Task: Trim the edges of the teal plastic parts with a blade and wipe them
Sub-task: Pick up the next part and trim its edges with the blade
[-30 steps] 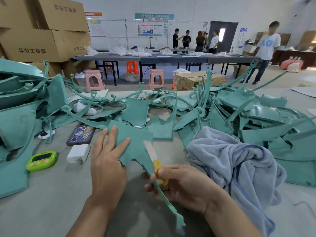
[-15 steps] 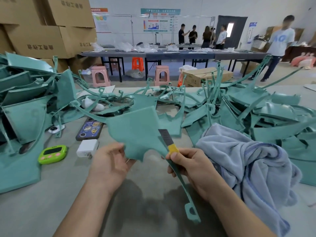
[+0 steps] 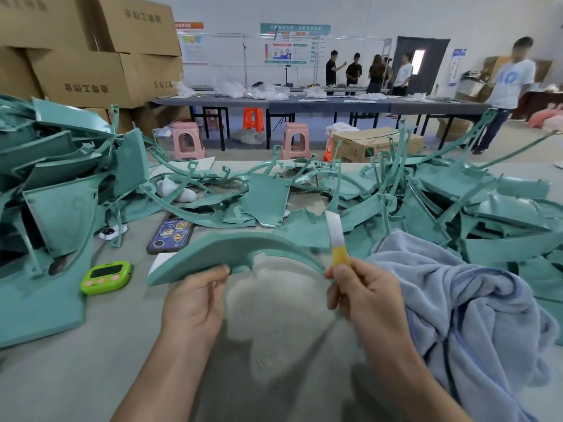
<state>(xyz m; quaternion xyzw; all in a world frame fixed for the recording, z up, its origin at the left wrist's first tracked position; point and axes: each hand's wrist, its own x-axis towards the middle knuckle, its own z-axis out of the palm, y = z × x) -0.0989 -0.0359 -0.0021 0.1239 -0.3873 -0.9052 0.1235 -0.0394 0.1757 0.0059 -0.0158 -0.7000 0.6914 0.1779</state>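
Both bare forearms are reaching up from the bottom edge, angling slightly inward. The left hand is showing its back and pinching a teal part, thumb lying against its near edge. The right hand is curling its fingers round the handle of a blade, holding it upright beside the left hand.

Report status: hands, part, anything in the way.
Left hand grips teal plastic part, held aloft. Right hand holds yellow-handled blade upright by part's right end. Blue towel beside right hand, not blocking.
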